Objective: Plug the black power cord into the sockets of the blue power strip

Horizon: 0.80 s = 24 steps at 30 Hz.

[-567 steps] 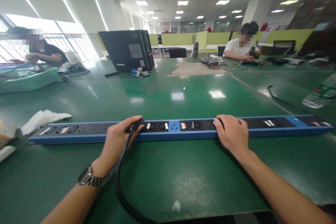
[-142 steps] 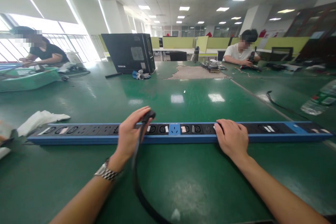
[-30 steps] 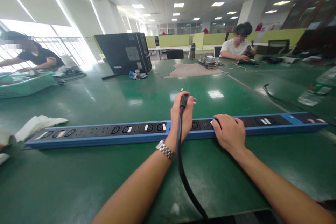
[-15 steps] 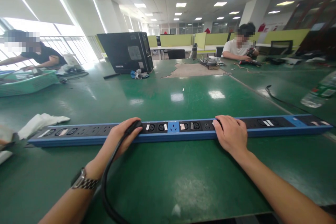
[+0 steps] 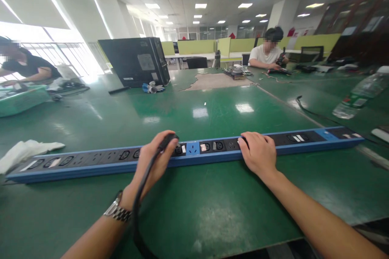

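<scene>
A long blue and black power strip (image 5: 91,161) lies across the green table (image 5: 194,210) in front of me. My left hand (image 5: 154,158) is closed round a black plug (image 5: 167,141), holding it just over the strip's sockets near the middle. Its black cable (image 5: 138,210) runs back under my wrist, which wears a metal watch. My right hand (image 5: 258,153) rests palm down on the strip to the right of the blue middle section, fingers curled over its top.
A black computer case (image 5: 133,61) stands at the back left, with a white cloth (image 5: 27,149) at the left end of the strip. A plastic bottle (image 5: 360,93) lies at the right. Other people sit at the far left and far right of the tables.
My left hand swung the plug left along the strip from the blue section, then came back slightly right. It now holds the plug a little above the sockets. My right hand stayed put.
</scene>
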Available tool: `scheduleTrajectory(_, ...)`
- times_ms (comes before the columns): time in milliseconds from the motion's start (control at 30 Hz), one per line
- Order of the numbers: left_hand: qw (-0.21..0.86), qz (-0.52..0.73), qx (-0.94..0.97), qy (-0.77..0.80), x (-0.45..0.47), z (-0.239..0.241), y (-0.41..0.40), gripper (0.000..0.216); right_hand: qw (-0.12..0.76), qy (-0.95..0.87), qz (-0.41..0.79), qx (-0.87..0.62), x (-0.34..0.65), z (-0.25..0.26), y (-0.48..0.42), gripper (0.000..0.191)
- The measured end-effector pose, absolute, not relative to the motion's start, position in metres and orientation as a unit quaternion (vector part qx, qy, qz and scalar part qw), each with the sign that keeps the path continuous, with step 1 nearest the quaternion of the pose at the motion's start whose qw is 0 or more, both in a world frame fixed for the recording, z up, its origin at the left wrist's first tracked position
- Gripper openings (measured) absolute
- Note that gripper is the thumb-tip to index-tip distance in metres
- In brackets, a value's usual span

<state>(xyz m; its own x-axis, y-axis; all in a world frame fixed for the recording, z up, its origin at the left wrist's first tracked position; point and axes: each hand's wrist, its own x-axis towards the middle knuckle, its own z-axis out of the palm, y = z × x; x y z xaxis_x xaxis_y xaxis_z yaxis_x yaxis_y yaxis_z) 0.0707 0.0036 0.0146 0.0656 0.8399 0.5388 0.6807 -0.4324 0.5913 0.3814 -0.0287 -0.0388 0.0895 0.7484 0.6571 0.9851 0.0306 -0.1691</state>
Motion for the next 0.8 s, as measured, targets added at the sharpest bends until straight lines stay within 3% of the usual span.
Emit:
scheduleTrajectory(100, 0.128, 0.348, 0.797, 0.477, 0.102, 0.015, 0.005, 0.031, 0.309, -0.648, -0.190, -0.670, 0.381, -0.038, -0.029, 0.031)
scheduleTrajectory(400, 0.081, 0.232, 0.837, 0.490, 0.105, 0.021, 0.011, 0.029, 0.311, -0.649, -0.190, -0.668, 0.381, -0.038, -0.029, 0.032)
scheduleTrajectory(667, 0.007, 0.232, 0.862, 0.451, 0.115, 0.007, 0.004, 0.025, 0.312, -0.647, -0.188, -0.670, 0.380, -0.037, -0.029, 0.031)
scheduleTrajectory(800, 0.108, 0.340, 0.810, 0.465, 0.117, 0.014, 0.011, 0.026, 0.313, -0.647, -0.188, -0.670, 0.381, -0.038, -0.028, 0.030)
